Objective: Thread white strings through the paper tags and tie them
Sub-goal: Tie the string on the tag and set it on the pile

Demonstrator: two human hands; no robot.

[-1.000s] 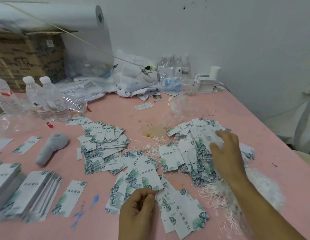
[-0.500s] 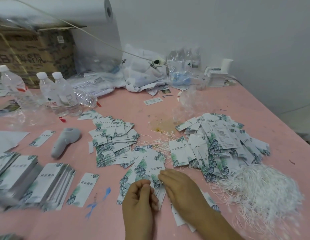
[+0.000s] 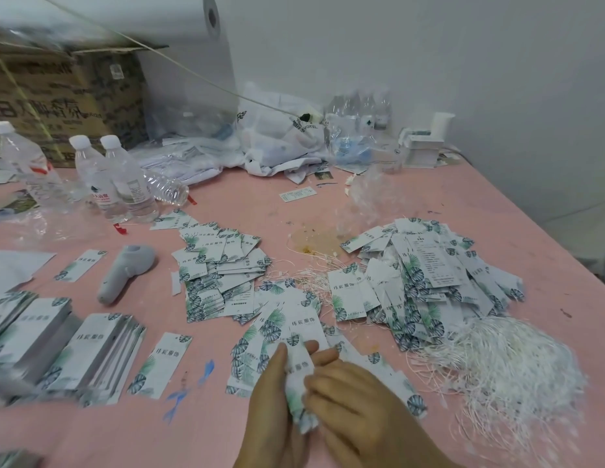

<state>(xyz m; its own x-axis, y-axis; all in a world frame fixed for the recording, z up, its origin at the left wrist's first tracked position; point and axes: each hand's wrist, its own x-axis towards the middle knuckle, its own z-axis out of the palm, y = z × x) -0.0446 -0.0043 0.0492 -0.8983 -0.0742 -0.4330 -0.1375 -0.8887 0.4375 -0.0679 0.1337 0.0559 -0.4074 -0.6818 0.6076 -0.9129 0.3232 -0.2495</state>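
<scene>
the left hand (image 3: 272, 396) and the right hand (image 3: 355, 396) meet low in the middle of the view, both grasping one paper tag (image 3: 299, 376) between them; the left thumb lies along the tag's left edge with fingers behind it, and the right fingers (image 3: 323, 358) curl onto its right edge; the tag stands tilted above the pink table (image 3: 379, 204), its lower end crumpled between the palms; whether a string is already in it cannot be told; just beyond the fingertips lies a fan of leaf-printed tags (image 3: 281, 319), touching loose strings; to the right a tangled heap of white strings (image 3: 510, 363) sits beside a larger tag pile (image 3: 426, 278); another tag pile (image 3: 220, 268) lies left of centre; neat stacks of tags (image 3: 88, 349) sit at the left edge, near a grey handheld tool (image 3: 125, 275); water bottles (image 3: 115, 177) stand farther back, before a cardboard box (image 3: 64, 103) and a white roll (image 3: 179, 25).
</scene>
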